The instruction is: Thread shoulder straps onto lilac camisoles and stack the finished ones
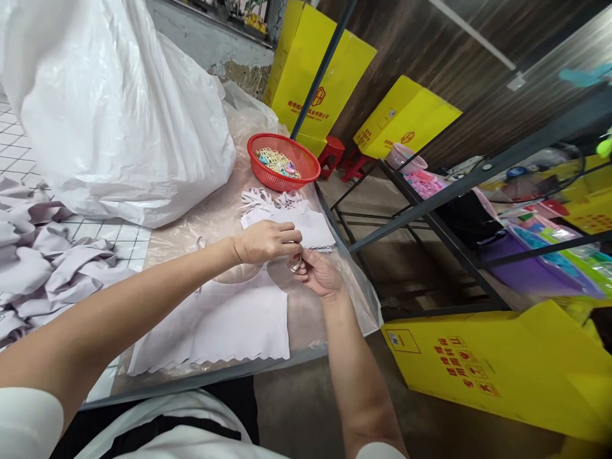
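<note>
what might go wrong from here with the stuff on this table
The small item at the fingertips of the right hand, too small to make out, might slip and be hard to find.

The red basket sits near the table's side edge, so a bump could spill its contents.

The flat pale cloth lies on plastic sheeting close to the near edge; a brushing arm may drag it off.
</note>
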Demonstrator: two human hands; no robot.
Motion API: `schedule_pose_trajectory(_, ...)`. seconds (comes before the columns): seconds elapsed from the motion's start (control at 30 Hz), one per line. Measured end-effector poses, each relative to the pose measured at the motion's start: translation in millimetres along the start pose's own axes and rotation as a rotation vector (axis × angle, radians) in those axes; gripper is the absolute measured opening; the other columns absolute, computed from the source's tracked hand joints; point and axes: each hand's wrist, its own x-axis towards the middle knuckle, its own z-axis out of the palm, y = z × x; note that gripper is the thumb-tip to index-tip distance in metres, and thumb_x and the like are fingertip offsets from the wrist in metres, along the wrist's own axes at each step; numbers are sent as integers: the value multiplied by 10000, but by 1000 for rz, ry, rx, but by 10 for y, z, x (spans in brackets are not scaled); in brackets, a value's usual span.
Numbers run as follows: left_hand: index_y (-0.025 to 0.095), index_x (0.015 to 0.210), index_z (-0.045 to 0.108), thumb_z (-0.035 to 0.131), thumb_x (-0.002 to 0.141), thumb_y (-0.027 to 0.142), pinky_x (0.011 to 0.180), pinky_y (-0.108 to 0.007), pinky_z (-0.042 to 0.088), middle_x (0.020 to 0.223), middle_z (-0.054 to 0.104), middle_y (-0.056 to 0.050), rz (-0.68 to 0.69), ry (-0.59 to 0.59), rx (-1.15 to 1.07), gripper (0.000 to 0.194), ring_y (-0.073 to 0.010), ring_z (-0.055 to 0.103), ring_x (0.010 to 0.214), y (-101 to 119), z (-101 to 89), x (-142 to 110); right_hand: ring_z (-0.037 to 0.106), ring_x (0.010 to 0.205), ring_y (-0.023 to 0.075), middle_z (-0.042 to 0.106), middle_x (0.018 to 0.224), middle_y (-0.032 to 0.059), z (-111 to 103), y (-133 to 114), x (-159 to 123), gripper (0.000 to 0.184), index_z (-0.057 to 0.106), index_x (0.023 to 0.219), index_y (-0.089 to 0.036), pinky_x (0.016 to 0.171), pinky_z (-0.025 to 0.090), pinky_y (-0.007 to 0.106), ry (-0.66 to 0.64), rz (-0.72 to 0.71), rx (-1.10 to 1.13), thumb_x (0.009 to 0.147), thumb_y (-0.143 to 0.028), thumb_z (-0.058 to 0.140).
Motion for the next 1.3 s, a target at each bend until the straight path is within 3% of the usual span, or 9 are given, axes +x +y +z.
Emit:
schedule_pose_trajectory(0.17,195,955,664,343,1009,281,761,-297,417,1023,664,-113,-78,93,-21,336,-189,564,907,-62,83,-59,348,578,81,595,739,0,40,111,-38,433,690,771,-203,478,276,222,64,-96,-87,592,-564,849)
schedule_pose_trajectory(0.37,188,917,652,372,995,222,767,-289,423,981,658,-92,-145,158,-44,292,-179,576,891,-68,157,-202,300,563,77,504,652,-31,177,231,-98,370,750,783,-201,493,249,244,136,-155,-254,662,-546,801)
schedule_pose_trajectory(0.47,171,913,640,392,972,186,757,-287,441,999,654,-95,-235,117,-22,256,-182,582,888,76,229,-362,293,549,75,453,586,-48,284,311,-152,333,757,796,-189,510,244,245,118,-109,-291,687,-502,788)
schedule_pose_trajectory(0.6,148,927,629,505,921,226,755,-316,472,960,636,-106,-504,3,-2,147,-214,582,872,397,430,-720,363,591,85,596,706,-18,365,503,-175,291,752,835,-200,525,271,235,122,-107,-249,656,-424,800)
schedule_pose_trajectory(0.73,145,866,635,653,841,291,779,-380,491,919,625,-119,-680,-110,-99,150,-265,574,901,690,601,-998,373,582,83,610,734,-12,370,695,-159,292,756,859,-207,524,302,226,131,-45,-200,663,-422,791)
schedule_pose_trajectory(0.9,154,900,678,657,838,400,747,-320,480,860,655,-59,-894,148,-607,254,-197,589,806,777,611,-932,544,758,129,638,879,8,450,792,-151,262,772,866,-241,743,476,278,123,-107,-131,727,-463,762)
schedule_pose_trajectory(1.03,137,838,727,678,781,509,713,-269,460,769,687,-35,-997,264,-1099,379,-174,617,771,723,611,-823,586,1007,197,629,1009,29,544,824,-141,279,784,864,-261,955,470,353,159,-197,-63,741,-509,751)
schedule_pose_trajectory(1.13,128,797,746,693,764,457,700,-257,448,759,706,-39,-1020,303,-1174,335,-163,614,749,705,615,-814,571,1060,203,623,1049,34,560,850,-139,274,784,858,-258,981,458,346,192,-226,-124,762,-508,724)
schedule_pose_trajectory(1.3,142,777,755,637,808,341,635,-234,426,728,707,-18,-1044,325,-1003,234,-129,562,657,743,545,-783,593,996,185,650,1022,29,495,862,-141,235,749,856,-244,917,475,325,194,-255,-215,799,-464,688)
